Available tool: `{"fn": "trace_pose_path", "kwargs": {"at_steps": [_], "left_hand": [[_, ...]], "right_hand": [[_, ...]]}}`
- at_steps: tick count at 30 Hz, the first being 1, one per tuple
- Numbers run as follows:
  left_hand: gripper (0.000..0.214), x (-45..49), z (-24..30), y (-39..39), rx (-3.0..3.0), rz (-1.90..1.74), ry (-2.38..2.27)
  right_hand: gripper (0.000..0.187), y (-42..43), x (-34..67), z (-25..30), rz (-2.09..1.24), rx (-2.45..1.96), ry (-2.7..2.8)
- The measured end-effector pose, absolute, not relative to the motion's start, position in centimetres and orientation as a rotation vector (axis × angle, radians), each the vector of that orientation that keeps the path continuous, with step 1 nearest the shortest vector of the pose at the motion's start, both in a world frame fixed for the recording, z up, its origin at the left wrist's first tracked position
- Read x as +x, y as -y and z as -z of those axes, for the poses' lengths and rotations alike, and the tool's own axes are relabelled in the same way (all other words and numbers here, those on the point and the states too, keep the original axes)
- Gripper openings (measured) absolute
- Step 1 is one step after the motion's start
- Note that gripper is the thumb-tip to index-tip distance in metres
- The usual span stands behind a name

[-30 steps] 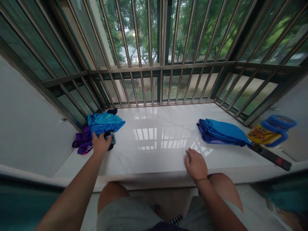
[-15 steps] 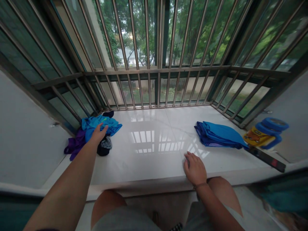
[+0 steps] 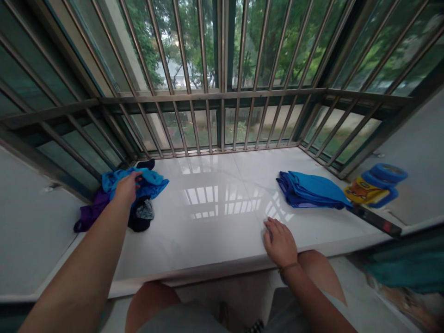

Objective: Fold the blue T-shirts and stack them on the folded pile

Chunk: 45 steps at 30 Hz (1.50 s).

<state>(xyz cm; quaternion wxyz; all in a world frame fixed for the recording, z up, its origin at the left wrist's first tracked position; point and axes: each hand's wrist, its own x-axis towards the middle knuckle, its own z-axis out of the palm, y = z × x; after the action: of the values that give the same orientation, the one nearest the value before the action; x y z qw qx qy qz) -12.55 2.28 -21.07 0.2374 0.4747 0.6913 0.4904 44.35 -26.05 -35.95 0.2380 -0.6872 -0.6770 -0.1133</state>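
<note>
My left hand point(image 3: 126, 187) reaches out over a loose heap of clothes at the left of the white sill point(image 3: 215, 222) and closes on a crumpled blue garment point(image 3: 151, 181). Beside it lie a purple garment point(image 3: 90, 213) and a black one point(image 3: 139, 218). My right hand point(image 3: 279, 243) rests flat on the sill near its front edge, holding nothing, fingers apart. A neat stack of folded blue clothes point(image 3: 310, 189) lies to the right, beyond that hand.
Metal window bars point(image 3: 222, 92) fence the sill on three sides. Blue rings with a yellow card point(image 3: 376, 187) and a dark flat strip point(image 3: 376, 220) sit at the far right. My knees are below the sill's front edge.
My left hand has moved from the black garment farther back onto the blue garment and grasped it. The view has shifted left. My right hand has stayed put.
</note>
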Motion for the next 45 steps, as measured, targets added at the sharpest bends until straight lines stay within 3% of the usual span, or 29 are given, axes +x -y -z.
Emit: {"fn": "trace_pose_path", "kwargs": {"at_steps": [3,6,11,19,28,32,36,40,42,45], "left_hand": [[0.062,-8.2,21.4,1.4,1.358,-1.367,-1.629],[0.059,-2.3,23.5,8.4,1.59,-1.107,-1.422],[0.032,3.8,28.0,17.5,1.804,-0.805,-1.136],[0.048,-3.5,26.5,6.9,0.771,-1.347,-1.688],[0.007,-3.4,22.6,2.8,0.5,-1.52,-1.486],[0.025,-0.9,20.5,8.0,0.628,-1.592,-1.184],[0.05,0.3,19.3,18.1,0.769,-1.467,-0.864],[0.042,-0.3,20.2,27.5,0.684,-1.261,-0.811],[0.041,-0.4,21.0,30.0,0.578,-1.232,-0.818],[0.055,-0.2,21.8,30.7,0.402,-1.251,-0.728]], "right_hand": [[0.036,26.0,44.5,35.8,0.305,-1.869,1.86],[0.035,25.9,44.5,35.8,0.281,-1.863,1.85],[0.034,25.8,44.5,35.9,0.266,-1.872,1.841],[0.035,25.7,44.5,35.9,0.315,-1.841,1.867],[0.034,26.0,44.1,35.5,0.307,-1.847,1.844],[0.034,25.8,44.4,35.6,0.247,-1.868,1.824],[0.037,26.5,43.1,34.8,0.118,-1.798,1.778],[0.076,28.9,37.8,31.8,-0.084,-1.489,1.823],[0.069,30.3,34.8,29.9,-0.18,-1.285,1.967],[0.039,31.9,31.9,26.9,-0.479,-1.016,2.132]]}}
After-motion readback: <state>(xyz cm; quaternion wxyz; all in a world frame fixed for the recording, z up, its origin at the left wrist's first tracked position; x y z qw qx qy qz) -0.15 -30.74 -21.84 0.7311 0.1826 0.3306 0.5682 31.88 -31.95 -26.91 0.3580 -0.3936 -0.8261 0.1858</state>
